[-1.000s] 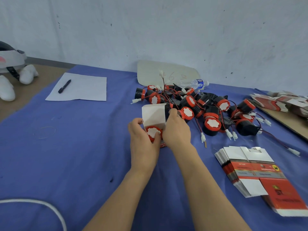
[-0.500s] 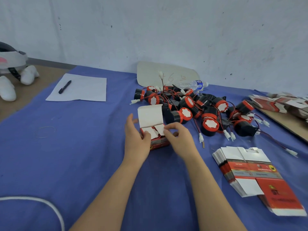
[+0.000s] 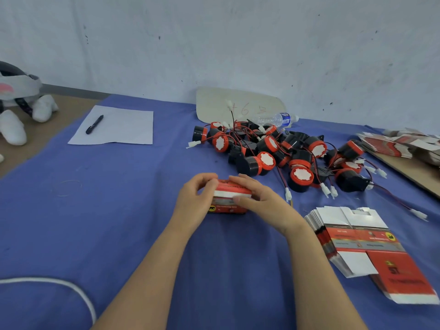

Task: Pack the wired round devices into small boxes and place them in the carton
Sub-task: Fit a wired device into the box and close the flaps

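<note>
A blue cloth-covered surface (image 3: 119,210) spreads beneath both hands. Just beyond the fingers lies a tangled pile of black-and-red wired round devices (image 3: 266,159). Right of the right fingers sits a fanned stack of flat box blanks (image 3: 357,236). Between the fingers stands a small red box (image 3: 228,207). The left hand (image 3: 192,201) grips its left end, and the right hand (image 3: 264,198) curls over its lid.
</note>
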The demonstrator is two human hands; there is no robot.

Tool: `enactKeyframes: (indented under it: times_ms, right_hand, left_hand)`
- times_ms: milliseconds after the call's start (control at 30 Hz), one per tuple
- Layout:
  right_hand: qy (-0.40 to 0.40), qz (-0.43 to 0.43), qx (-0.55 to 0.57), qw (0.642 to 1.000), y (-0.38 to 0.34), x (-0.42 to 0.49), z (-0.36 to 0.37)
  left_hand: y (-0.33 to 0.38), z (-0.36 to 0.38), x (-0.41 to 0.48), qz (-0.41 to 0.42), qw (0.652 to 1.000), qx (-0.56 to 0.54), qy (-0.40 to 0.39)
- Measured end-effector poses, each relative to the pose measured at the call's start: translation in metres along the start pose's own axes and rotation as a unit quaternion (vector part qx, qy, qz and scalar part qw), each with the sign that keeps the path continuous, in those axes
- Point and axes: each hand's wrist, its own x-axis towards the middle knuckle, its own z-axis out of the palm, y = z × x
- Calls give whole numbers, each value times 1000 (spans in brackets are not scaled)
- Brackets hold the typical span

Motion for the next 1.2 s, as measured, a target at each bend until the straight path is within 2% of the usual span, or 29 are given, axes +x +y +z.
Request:
enactKeyframes:
  times_ms: [67,133,267,533,667,900,1200]
  right_hand:
    - [33,-23,8,999,-1,1,2]
    - [52,-36,8,998,-1,1,3]
    - [58,-31,12,998,-3,3,7]
    - [125,39,63,989,1,9,21]
    - [138,67,73,985,2,10,24]
    - [128,80,53,987,1,11,28]
    - [150,103,-9,983,7,21,40]
  left_hand:
    - [-2,-3,-1,36,998,47,-36]
    - [-3,-3,-1,70,992,92,-40]
    - [-3,-1,-2,91,990,100,-38]
    - [8,20,-10,-36,998,29,49]
    - [10,20,-11,-53,997,-35,39]
    - [4,15,-8,-19,999,40,30]
    - [-5,26,-2,-83,991,104,33]
